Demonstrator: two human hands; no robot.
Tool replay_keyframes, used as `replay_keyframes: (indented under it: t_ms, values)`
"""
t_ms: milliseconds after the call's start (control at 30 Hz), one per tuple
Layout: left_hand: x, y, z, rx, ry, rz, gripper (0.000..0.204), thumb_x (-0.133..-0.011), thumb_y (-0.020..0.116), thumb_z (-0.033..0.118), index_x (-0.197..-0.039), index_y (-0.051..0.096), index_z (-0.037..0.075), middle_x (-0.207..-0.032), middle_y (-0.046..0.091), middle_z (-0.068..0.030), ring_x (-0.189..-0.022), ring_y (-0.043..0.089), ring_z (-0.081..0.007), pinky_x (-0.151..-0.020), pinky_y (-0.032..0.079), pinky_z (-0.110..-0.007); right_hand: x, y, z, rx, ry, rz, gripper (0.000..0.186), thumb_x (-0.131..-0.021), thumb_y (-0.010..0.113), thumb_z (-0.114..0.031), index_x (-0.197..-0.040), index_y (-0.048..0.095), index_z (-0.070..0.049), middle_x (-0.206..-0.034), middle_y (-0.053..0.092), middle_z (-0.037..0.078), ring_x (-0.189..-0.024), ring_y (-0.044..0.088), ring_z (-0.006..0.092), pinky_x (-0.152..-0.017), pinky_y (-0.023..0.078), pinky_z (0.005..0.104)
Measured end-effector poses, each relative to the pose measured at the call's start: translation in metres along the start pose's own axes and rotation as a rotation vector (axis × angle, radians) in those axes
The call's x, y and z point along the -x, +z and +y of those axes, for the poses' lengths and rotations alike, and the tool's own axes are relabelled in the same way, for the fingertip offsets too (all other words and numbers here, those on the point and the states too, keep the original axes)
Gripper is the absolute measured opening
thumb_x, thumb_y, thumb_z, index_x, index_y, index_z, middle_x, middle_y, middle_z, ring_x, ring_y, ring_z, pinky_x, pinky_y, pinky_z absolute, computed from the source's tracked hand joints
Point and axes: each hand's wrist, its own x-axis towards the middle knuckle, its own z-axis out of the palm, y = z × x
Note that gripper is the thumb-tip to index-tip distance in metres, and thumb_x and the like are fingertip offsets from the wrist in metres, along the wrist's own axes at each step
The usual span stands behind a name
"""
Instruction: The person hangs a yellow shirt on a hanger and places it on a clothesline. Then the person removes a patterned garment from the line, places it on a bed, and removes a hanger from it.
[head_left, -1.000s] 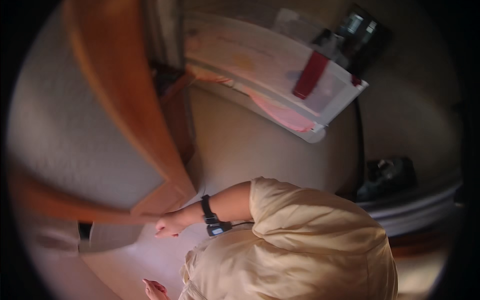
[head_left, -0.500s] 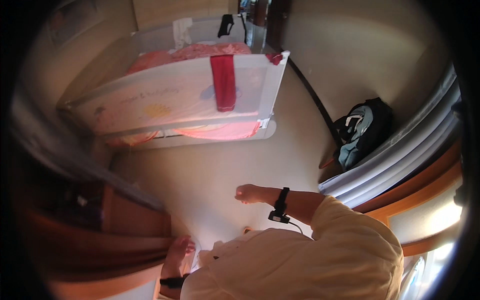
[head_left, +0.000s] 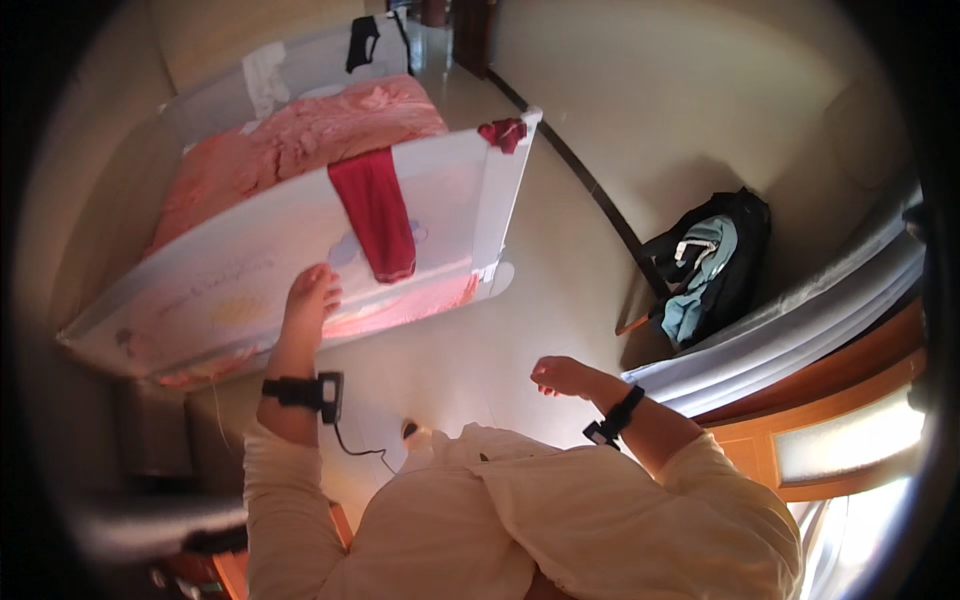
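Against the white bed rail (head_left: 250, 270): left hand (head_left: 308, 300), fingers extended, empty, near or touching the panel, just left of the red cloth (head_left: 375, 212) draped over the rail. Right hand (head_left: 560, 375): loosely curled, empty, over the floor (head_left: 560, 260), well apart from the rail. Behind the rail: pink bedding (head_left: 300, 135).

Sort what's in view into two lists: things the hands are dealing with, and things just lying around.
In hand:
- left hand, raised toward the white bed rail
- dark red cloth draped over that rail, nearest the left hand
- right hand, empty, over the floor

Lying about:
- pink bedding
- dark bag with blue clothing by the wall
- small red cloth on the rail corner
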Motion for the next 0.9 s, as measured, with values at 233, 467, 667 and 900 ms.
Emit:
replay_keyframes:
  t_ms: [233, 467, 667, 900]
  values:
    - [-0.231, 0.072, 0.04, -0.229, -0.093, 0.31, 0.096, -0.078, 0.067, 0.064, -0.14, 0.037, -0.003, -0.136, 0.048, -0.0213, -0.117, 0.052, -0.0317, -0.094, 0.045, -0.043, -0.067, -0.066, -0.054, -0.133, 0.004, 0.113, 0.019, -0.096, 0.054, -0.025, -0.098, 0.06, -0.007, -0.085, 0.064, 0.005, -0.078, 0.061, 0.0144, -0.067, 0.051, 0.0288]
    - [-0.227, 0.108, 0.024, -0.127, 0.09, -0.186, 0.041, -0.094, 0.06, 0.035, -0.118, 0.06, 0.001, -0.099, 0.063, -0.0039, -0.082, 0.056, -0.0128, -0.073, 0.047, -0.029, -0.174, -0.146, -0.093, -0.059, -0.021, -0.159, 0.028, -0.097, 0.051, -0.032, -0.102, 0.06, -0.007, -0.085, 0.064, 0.005, -0.079, 0.061, 0.0155, -0.07, 0.05, 0.0308]
    - [-0.001, 0.063, -0.029, 0.069, -0.615, -0.647, 0.026, -0.087, 0.07, 0.016, -0.111, 0.066, 0.008, -0.095, 0.063, 0.0008, -0.09, 0.056, -0.0093, -0.074, 0.049, -0.032, -0.304, -0.168, -0.198, -0.612, -0.093, -0.796, 0.055, -0.101, 0.037, -0.051, -0.138, 0.044, -0.01, -0.123, 0.06, 0.009, -0.114, 0.056, 0.0215, -0.098, 0.042, 0.0373]
    - [0.209, 0.094, -0.123, -0.704, -0.891, -0.22, 0.042, -0.081, 0.069, 0.04, -0.089, 0.069, -0.001, -0.086, 0.066, -0.0247, -0.091, 0.065, -0.038, -0.076, 0.05, -0.043, -0.305, -0.091, -0.336, -0.992, -0.292, -1.023, 0.047, -0.099, 0.05, -0.035, -0.136, 0.047, -0.006, -0.134, 0.055, 0.01, -0.121, 0.053, 0.0221, -0.107, 0.038, 0.0399]
